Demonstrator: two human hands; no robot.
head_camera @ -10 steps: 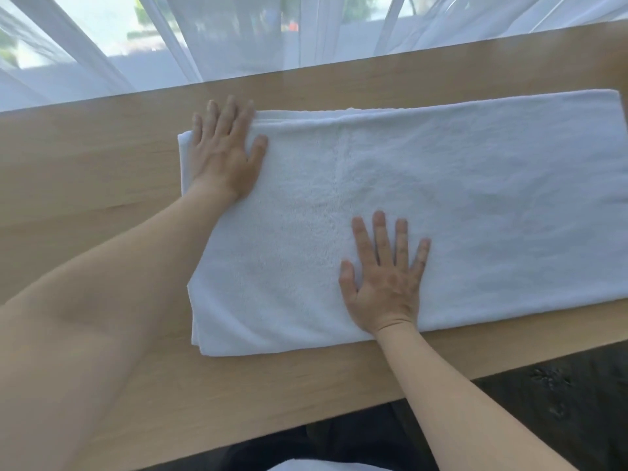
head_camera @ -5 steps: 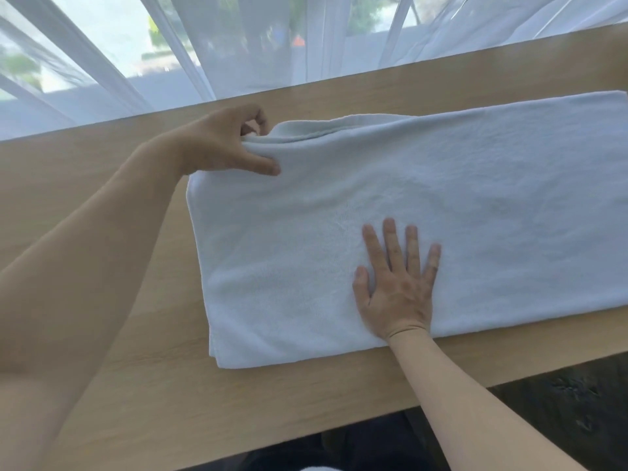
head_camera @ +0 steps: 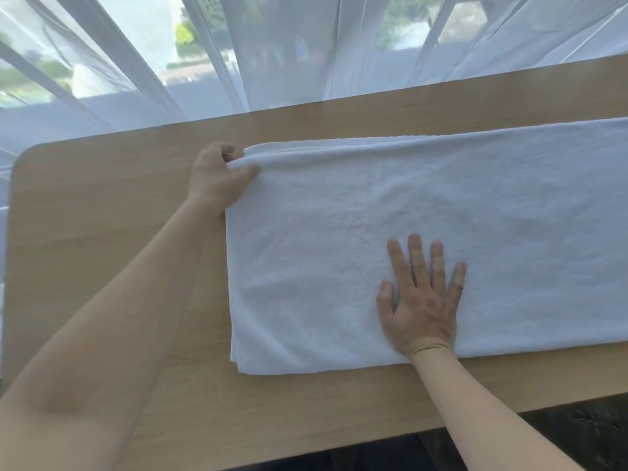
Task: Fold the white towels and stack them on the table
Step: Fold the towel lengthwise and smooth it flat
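Left hand (head_camera: 217, 180) pinches far-left corner of white towel (head_camera: 424, 212), thumb on top, fingers curled under folded edge. Right hand (head_camera: 419, 300) lies flat, fingers spread, palm pressing towel near its front edge. Towel folded in layers, stretches from left hand rightward past right hand and out of frame, flat on wooden table (head_camera: 102, 215). Beyond left hand, past table's far edge: sheer white curtain (head_camera: 289, 52).

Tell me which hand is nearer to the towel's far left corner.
Left. The left hand pinches the white towel right at that far left corner. The right hand lies flat on the towel's near part, well away from it.
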